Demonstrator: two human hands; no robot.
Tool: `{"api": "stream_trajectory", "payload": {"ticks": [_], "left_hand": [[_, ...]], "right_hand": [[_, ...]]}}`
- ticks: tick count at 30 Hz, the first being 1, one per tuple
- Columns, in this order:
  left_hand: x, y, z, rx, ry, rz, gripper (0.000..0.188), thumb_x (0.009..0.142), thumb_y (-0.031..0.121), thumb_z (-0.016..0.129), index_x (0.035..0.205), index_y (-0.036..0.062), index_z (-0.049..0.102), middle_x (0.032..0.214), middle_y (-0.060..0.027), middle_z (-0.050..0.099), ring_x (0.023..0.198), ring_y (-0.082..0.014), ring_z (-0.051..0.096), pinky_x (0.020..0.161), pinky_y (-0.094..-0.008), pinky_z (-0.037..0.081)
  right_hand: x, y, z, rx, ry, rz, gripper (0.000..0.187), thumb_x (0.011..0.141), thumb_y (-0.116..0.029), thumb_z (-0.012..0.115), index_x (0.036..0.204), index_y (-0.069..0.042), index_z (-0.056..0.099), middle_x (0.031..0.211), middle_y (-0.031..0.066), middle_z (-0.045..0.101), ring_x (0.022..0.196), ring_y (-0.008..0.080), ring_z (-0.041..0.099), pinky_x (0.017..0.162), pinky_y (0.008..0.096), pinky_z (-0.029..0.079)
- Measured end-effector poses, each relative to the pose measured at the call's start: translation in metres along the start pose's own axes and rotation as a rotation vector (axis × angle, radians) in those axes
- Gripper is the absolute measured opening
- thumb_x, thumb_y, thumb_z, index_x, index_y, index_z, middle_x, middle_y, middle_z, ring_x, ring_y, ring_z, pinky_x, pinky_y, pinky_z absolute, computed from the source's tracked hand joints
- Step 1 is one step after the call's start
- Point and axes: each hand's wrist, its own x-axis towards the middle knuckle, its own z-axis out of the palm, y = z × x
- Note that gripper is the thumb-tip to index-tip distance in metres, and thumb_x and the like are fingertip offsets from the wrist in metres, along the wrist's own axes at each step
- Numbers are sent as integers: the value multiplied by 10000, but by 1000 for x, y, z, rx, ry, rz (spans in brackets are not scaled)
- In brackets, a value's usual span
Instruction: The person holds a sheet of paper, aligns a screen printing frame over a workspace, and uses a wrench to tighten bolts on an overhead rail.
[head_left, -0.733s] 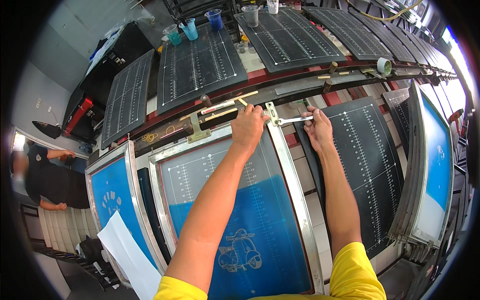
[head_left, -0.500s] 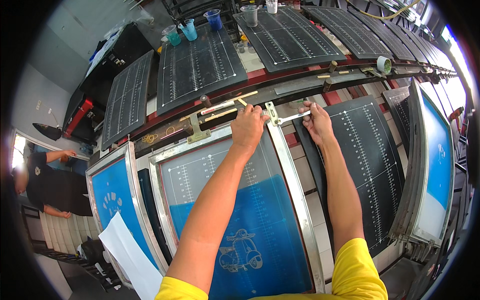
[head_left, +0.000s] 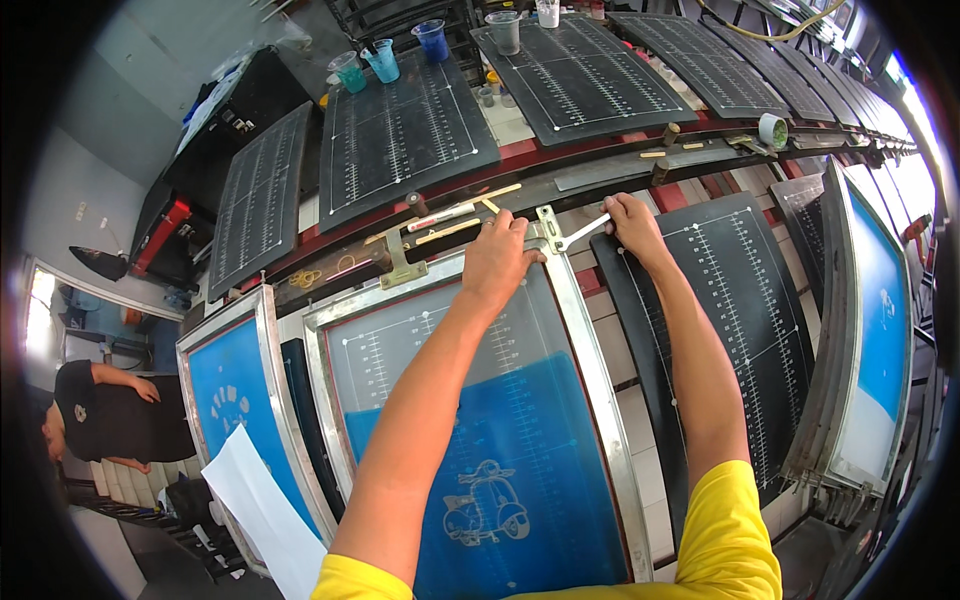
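A metal-framed printing screen [head_left: 590,390] with blue coating and a scooter outline lies before me over a black platen. At its far right corner sits a small metal bracket [head_left: 550,230] with a bolt. My right hand [head_left: 636,232] is closed on the end of a wrench [head_left: 588,232], whose other end meets the bracket at the bolt. My left hand [head_left: 497,262] grips the clamp at the screen's far edge, beside the bracket; its fingers partly hide what they hold. A second bracket [head_left: 400,265] is fixed farther left along that edge.
Several black ruled platens [head_left: 400,130] line the far side, with cups of coloured ink [head_left: 431,40] on some. Another blue screen [head_left: 235,400] with white paper [head_left: 262,500] stands at left. Tilted screens [head_left: 870,300] stand at right. A person in black [head_left: 120,410] is at far left.
My right hand has swung the wrench's free end up and slightly left, so the wrench now slants more steeply. My left hand stays at the clamp. The person at left has shifted lower in view.
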Motion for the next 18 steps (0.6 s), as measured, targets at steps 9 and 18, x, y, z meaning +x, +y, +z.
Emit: {"api": "stream_trajectory", "payload": {"ticks": [9,18], "left_hand": [[2,-10,20,172,40,33,386,831,287,735,1036,4,571,1068,-133,566,1056,-315,618,761,-397,605],[0,-7,25,239,39,63,333,891,233,681,1052,-17,530,1093,-161,563,1177,-343,585,741,-359,633]], "right_hand": [[1,-8,1,-147,-38,27,379,998,-334,538,890,12,649,653,113,634,603,207,624,611,371,464],[-11,-10,6,-465,129,-172,322,996,-284,516,976,1,665,932,239,674,934,463,615,820,515,479]]}}
